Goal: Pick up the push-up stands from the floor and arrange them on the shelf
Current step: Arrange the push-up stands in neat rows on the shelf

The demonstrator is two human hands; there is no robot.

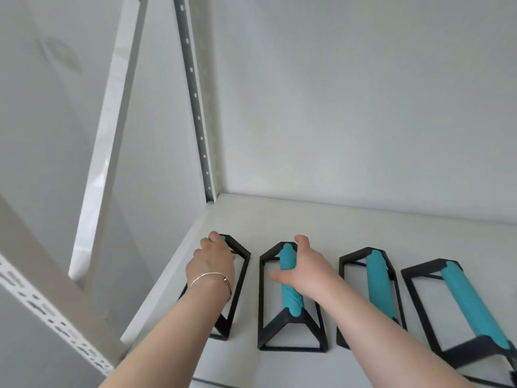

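On the shelf [307,219], both hands' fingers [214,238] wrap teal stand grips [289,287].

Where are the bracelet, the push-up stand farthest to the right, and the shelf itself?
Bracelet [211,276], head view: thin band across the left wrist.
Rightmost push-up stand [472,303], head view: middle of its teal grip.
Shelf [335,222], head view: bare board behind the stands.
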